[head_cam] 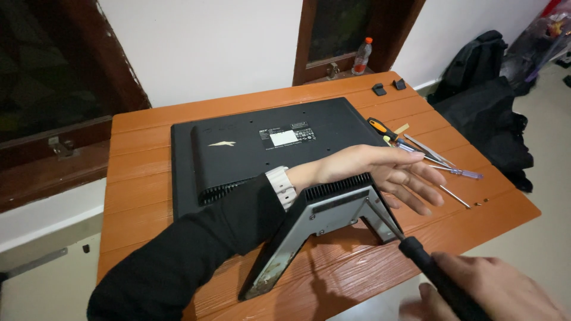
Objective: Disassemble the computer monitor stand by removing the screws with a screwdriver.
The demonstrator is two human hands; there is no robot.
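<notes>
A black flat monitor [238, 148] lies face down on an orange slatted table [143, 196]. At its near right corner a black vented piece on a grey metal bracket [321, 217] stands tilted up off the table. My left hand [380, 169] reaches across just above that piece, fingers spread and holding nothing; the wrist is at its top edge. My right hand [493, 291], at the lower right, grips a black-handled screwdriver [440, 276]. The screwdriver's tip meets the bracket's right leg.
Loose screwdrivers lie to the right of the monitor: one with an orange-and-black handle [380, 128], one with a clear blue handle [467, 173]. Small screws [485, 201] sit near the table edge, two black caps [379, 89] at the far corner. Black bags [482, 101] are on the floor.
</notes>
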